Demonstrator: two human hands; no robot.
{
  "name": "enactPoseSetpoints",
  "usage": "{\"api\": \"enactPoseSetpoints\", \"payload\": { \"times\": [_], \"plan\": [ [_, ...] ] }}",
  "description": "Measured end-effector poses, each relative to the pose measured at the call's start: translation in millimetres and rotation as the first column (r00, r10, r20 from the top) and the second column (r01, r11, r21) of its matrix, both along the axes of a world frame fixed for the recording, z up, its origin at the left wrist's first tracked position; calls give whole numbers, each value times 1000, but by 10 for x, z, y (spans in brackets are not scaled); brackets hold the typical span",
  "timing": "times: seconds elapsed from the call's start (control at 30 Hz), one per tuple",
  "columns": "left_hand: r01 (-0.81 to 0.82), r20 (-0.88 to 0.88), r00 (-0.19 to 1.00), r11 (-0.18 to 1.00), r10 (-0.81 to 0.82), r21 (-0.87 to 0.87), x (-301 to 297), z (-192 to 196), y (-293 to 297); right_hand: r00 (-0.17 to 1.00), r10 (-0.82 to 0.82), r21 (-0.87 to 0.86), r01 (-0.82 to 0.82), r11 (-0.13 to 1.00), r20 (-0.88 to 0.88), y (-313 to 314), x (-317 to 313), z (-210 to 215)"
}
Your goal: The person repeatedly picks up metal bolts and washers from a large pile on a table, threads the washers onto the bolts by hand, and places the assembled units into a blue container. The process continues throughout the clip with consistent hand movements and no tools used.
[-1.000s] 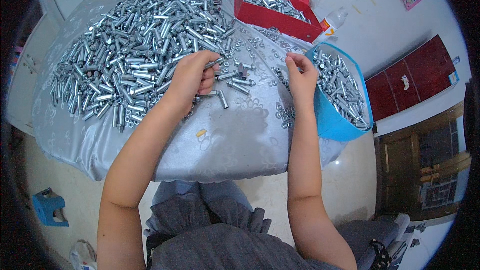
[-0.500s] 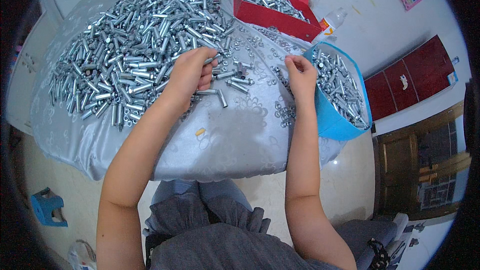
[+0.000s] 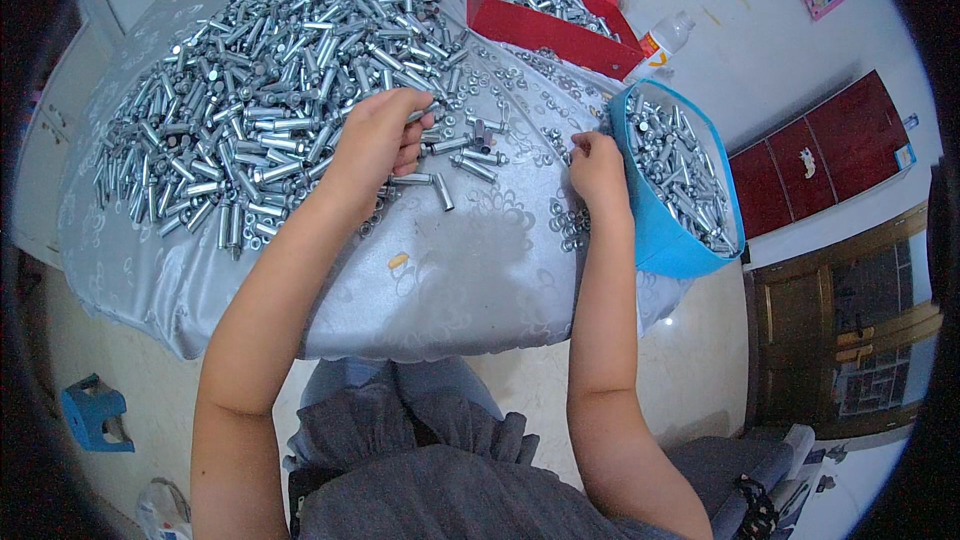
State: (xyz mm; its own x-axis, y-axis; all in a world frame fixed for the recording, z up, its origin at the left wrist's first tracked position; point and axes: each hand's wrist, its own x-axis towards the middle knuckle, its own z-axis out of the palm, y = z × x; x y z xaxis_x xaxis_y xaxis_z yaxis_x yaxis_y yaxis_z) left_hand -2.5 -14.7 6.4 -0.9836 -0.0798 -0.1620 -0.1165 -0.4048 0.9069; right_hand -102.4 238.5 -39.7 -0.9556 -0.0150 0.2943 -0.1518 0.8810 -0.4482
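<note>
A large heap of silvery anchor bolts [image 3: 290, 70] covers the left and far part of the table. At the heap's right edge my left hand [image 3: 378, 148] is closed, with the end of an anchor bolt [image 3: 419, 115] showing between thumb and fingers. A few loose bolts lie just beside it. My right hand [image 3: 600, 175] is pinched, fingertips down among small nuts and washers [image 3: 568, 225] spread on the cloth; what it holds, if anything, is hidden. Right beside that hand stands a blue bin [image 3: 670, 250] filled with bolts.
A red box [image 3: 540, 30] with its lid up holds more bolts at the far side. Next to it stands a clear bottle [image 3: 668, 40]. The silvery tablecloth [image 3: 350, 310] hangs over the near edge, with a small yellow scrap [image 3: 398, 261] on it. A blue stool [image 3: 92, 415] is on the floor.
My right hand has shifted slightly down, its fingertips lower toward the nuts. My left hand stays nearly in place with the bolt.
</note>
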Motion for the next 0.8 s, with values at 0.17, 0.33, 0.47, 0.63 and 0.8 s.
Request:
{"api": "enactPoseSetpoints", "payload": {
  "times": [0.17, 0.33, 0.47, 0.63, 0.8],
  "plan": [
    [1, 7, 1000, 999, -1, -39, -6, -15, 25, 1000, 12, -66, -11, 998, 6, -17, 37, 53],
    [18, -27, 999, 999, -19, -34, -12, -54, 20, 1000, 7, -71, -6, 997, 7, -21, 16, 39],
    [10, -5, 1000, 999, -10, -38, -4, -39, 52, 999, 7, -134, 0, 991, 48, -21, -20, 45],
    [26, -22, 999, 998, -28, -49, -21, -75, 49, 999, -19, -113, 24, 993, 40, 6, -50, 3],
    [25, -12, 1000, 999, -26, -43, -22, -61, 54, 996, 6, -129, 5, 992, 86, -23, -14, 87]
  ]
}}
